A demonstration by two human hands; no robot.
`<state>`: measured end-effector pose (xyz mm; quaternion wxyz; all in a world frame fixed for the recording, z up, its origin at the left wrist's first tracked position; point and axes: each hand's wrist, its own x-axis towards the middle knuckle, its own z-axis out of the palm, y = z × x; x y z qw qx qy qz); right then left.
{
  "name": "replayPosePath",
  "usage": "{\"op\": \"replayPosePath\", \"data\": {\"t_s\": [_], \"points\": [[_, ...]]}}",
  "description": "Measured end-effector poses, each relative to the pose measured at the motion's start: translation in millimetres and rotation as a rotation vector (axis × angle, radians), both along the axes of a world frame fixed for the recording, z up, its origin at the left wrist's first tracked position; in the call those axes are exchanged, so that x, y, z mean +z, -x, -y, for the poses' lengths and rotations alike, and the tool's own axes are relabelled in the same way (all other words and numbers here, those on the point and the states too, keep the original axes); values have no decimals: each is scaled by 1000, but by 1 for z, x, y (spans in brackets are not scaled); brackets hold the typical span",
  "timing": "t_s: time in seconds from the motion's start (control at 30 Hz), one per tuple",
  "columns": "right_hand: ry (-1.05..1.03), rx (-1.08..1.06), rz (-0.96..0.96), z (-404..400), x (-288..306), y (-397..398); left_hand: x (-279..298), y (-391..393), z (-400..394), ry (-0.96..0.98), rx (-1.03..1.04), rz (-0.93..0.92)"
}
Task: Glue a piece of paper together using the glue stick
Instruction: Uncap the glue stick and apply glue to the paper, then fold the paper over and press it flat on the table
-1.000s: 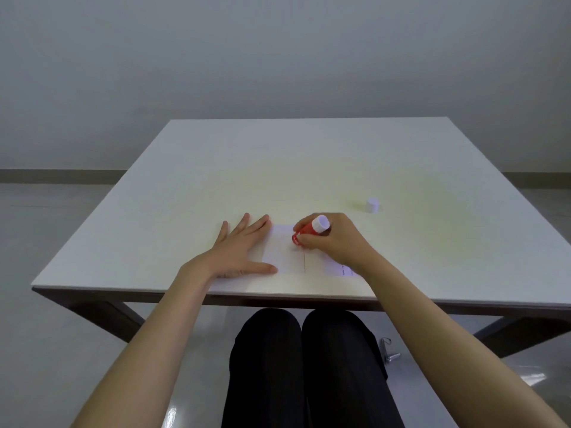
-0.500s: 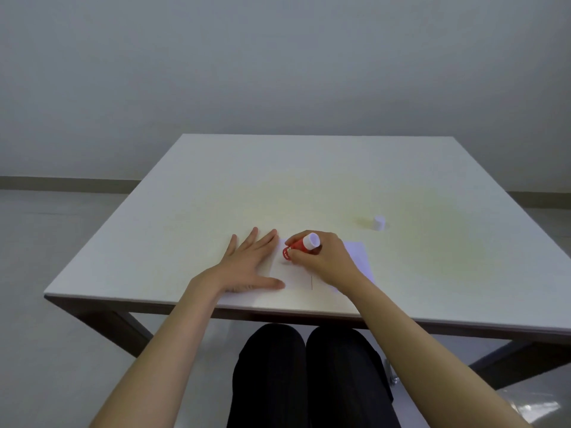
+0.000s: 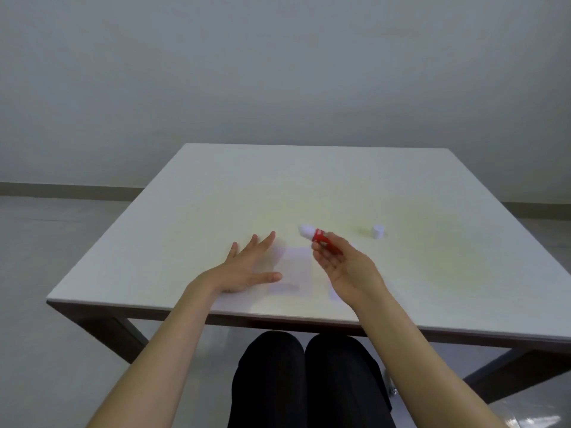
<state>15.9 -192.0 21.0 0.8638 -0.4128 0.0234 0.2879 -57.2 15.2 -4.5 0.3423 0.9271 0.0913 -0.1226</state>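
A white sheet of paper (image 3: 293, 270) lies flat near the table's front edge. My left hand (image 3: 247, 267) rests palm down on its left part, fingers spread. My right hand (image 3: 343, 267) is lifted above the paper's right side, palm turned up, and holds a red glue stick (image 3: 321, 240) whose white end points up and to the left. The stick's small white cap (image 3: 377, 231) stands on the table to the right, apart from both hands. The paper's right part is hidden behind my right hand.
The white table (image 3: 216, 193) has its front edge close to my knees, which show below it in black trousers. A grey wall and floor lie beyond the table.
My right hand has lifted the glue stick off the paper and turned palm up, so the stick's white end now points up and left. My left hand stays pressed on the paper.
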Motion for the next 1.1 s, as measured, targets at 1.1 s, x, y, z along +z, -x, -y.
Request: {"op": "replayPosePath", "data": {"t_s": [1.1], "points": [[769, 105, 702, 9, -8, 31, 20, -65, -18, -39, 595, 535]]}}
